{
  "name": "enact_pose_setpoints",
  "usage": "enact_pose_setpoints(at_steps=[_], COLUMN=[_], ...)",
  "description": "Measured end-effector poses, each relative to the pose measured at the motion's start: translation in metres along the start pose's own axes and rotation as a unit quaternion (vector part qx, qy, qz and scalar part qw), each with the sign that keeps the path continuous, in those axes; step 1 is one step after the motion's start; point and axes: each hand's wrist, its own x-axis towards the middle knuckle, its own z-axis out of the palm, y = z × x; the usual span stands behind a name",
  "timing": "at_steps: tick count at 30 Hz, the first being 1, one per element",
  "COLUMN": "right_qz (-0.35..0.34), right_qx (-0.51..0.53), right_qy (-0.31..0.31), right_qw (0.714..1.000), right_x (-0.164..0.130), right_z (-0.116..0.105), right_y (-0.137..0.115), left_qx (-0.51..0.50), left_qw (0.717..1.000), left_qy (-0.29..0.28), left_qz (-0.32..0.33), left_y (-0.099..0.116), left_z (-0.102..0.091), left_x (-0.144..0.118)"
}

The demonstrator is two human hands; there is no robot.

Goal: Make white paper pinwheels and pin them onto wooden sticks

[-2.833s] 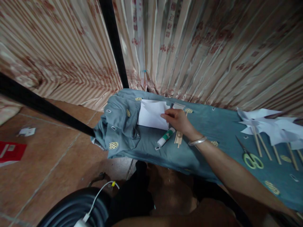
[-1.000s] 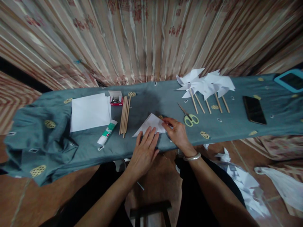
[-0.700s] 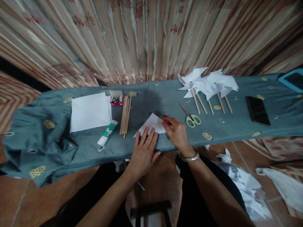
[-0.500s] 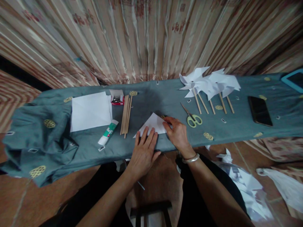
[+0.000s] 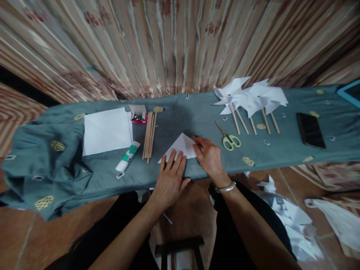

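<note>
At left-centre of the frame, a small red box (image 5: 138,117) holds small dark items, too small to identify. At centre, the left hand (image 5: 168,180) presses flat, fingers spread, on the folded paper triangle (image 5: 182,147); the right hand (image 5: 209,159) pinches its right corner. The paper could slide on the loose cloth-covered table (image 5: 197,112), skewing the crease.

Striped curtain (image 5: 174,45) behind cloth-covered table (image 5: 194,116); tiled floor (image 5: 17,240); dim light.

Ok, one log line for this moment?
left hand: flat on folded paper | right hand: pressing its edge | scissors: right, untouched
</note>
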Motion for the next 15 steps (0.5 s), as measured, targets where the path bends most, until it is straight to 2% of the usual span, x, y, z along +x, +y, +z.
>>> enact_pose_setpoints(at_steps=[5,10,15], right_qz=[-0.027,-0.075,-0.066], right_qx=[-0.034,-0.035,-0.058], right_qy=[-0.014,0.0,-0.009], right_qw=[0.999,0.997,0.996], right_x=[-0.003,-0.02,-0.035], right_z=[-0.001,-0.002,-0.003], right_y=[-0.003,-0.013,-0.012], left_qx=[0.008,0.004,0.003], left_qw=[1.0,1.0,1.0], left_qy=[-0.002,0.0,-0.009], left_qz=[0.004,0.001,-0.002], left_y=[0.0,0.001,0.001], left_z=[0.001,0.002,0.001], left_x=[0.0,0.001,0.001])
